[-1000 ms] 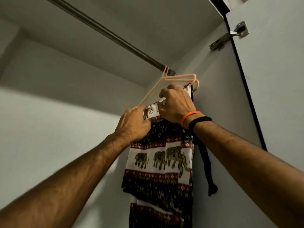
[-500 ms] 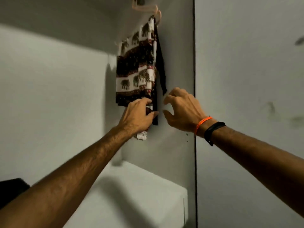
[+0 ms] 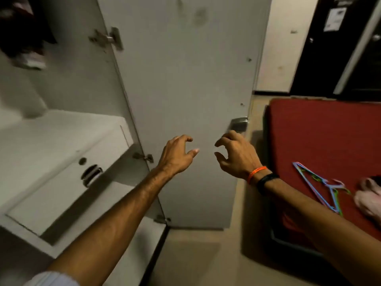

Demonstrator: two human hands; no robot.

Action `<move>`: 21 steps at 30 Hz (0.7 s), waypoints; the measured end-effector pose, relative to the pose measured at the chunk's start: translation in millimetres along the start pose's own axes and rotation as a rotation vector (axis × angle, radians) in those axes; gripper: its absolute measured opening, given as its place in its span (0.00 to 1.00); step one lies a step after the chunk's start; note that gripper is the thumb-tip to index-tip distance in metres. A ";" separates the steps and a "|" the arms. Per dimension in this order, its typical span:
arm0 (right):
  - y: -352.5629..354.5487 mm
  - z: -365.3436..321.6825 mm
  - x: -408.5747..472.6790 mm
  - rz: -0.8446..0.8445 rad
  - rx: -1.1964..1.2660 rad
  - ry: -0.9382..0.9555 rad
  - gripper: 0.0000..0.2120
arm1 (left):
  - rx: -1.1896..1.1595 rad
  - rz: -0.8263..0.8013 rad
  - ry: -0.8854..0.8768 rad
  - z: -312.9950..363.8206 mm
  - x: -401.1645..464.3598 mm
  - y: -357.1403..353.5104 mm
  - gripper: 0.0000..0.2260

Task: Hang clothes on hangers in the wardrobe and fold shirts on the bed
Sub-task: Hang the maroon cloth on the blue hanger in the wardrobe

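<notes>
Both hands hover empty in front of the open wardrobe door (image 3: 185, 83). My left hand (image 3: 177, 155) has loosely curled fingers and holds nothing. My right hand (image 3: 235, 155), with orange and black wristbands, is also loosely curled and empty, just below the door's metal handle (image 3: 238, 124). The hung patterned garment (image 3: 22, 36) shows blurred at the top left inside the wardrobe. On the red bed (image 3: 321, 137) at right lie coloured hangers (image 3: 321, 185) and a pink garment (image 3: 369, 199) at the frame's edge.
Inside the wardrobe a white drawer unit (image 3: 68, 162) with a recessed handle fills the lower left. A beige floor strip runs between wardrobe door and bed. A dark door (image 3: 338, 50) stands at the far right.
Both hands let go of the hung patterned garment and came down and right. The view swung from the wardrobe rail down to the door, floor and bed.
</notes>
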State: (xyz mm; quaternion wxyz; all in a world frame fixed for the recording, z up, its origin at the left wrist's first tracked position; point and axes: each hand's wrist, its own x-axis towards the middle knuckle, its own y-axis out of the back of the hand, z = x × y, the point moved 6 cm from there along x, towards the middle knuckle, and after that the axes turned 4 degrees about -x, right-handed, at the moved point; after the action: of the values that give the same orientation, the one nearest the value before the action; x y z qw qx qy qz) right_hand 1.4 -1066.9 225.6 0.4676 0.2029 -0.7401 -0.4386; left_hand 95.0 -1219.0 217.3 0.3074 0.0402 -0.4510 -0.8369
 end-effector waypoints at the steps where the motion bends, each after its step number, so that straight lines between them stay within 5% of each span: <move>1: 0.1 26.5 -24.1 -0.032 0.005 -0.055 0.15 | -0.015 -0.044 0.003 14.5 -6.9 -33.2 0.22; 12: 6.3 278.1 -277.2 -0.237 0.046 -0.715 0.13 | -0.064 -0.566 -0.138 184.0 -70.7 -348.5 0.21; 21: 17.3 436.6 -372.1 -0.290 0.012 -1.117 0.14 | -0.068 -0.847 -0.318 295.3 -50.0 -541.7 0.20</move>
State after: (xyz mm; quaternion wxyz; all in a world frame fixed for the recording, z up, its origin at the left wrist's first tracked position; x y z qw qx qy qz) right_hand -197.9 -592.7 -29.0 -0.0604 0.0427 -0.8418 -0.5347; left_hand -225.5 -756.9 -41.4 -0.1342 0.0821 -0.4086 -0.8990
